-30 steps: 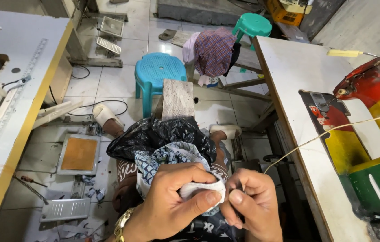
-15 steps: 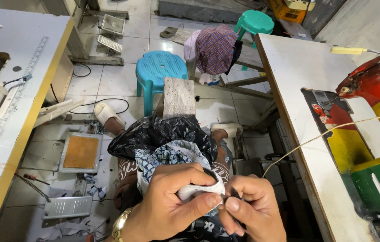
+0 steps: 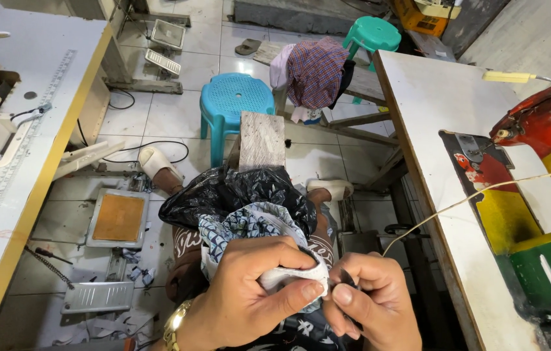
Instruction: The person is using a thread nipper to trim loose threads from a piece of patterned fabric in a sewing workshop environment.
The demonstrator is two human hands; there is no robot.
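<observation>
The white fabric piece [image 3: 288, 276] sits low in the frame over your lap, gathered and pinched between your 2 hands; a pale thread [image 3: 477, 195] runs from it toward the sewing machine [image 3: 536, 214], so the hand-stitching looks under way, with no finished seam visible. Your left hand [image 3: 249, 299] closes around the cloth from above; your right hand [image 3: 370, 302] pinches tight at its edge, above the black plastic bag [image 3: 236, 195].

Left hand [image 3: 249, 296] pinches white cloth [image 3: 288, 278]; right hand [image 3: 370, 302] grips (seemingly) thread [image 3: 477, 193] beside it.
</observation>
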